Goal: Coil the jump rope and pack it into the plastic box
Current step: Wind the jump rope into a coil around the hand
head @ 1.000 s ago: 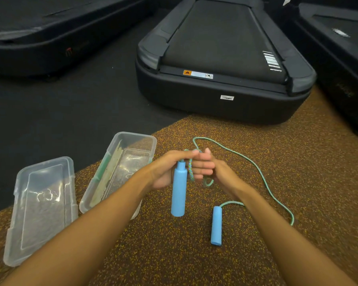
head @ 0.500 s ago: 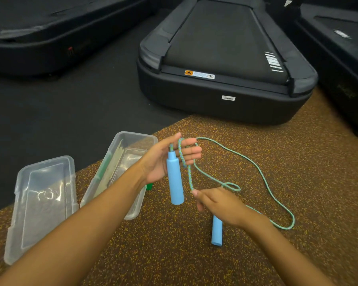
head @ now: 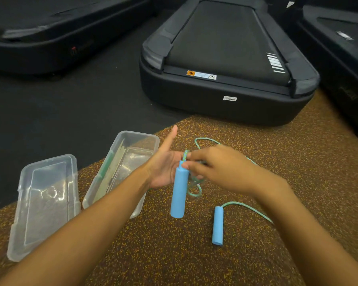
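Nearest the camera, two bare forearms reached forward over speckled brown rubber flooring (head: 256, 151). One blue foam handle (head: 217, 225) lay on that floor, its green braided rope (head: 247, 207) trailing off to the right. Just beyond, the left hand (head: 163, 168) was spread open, thumb pointing up, with the second blue handle (head: 179, 194) hanging upright against its palm. The right hand (head: 219, 169) had its fingers closed, pinching the rope at the top of that handle, with small loops dangling below. To the left sat a clear plastic lid (head: 46, 203) and, beside it, the open plastic box (head: 122, 168). Farther back stood a black treadmill (head: 225, 58) on dark flooring.
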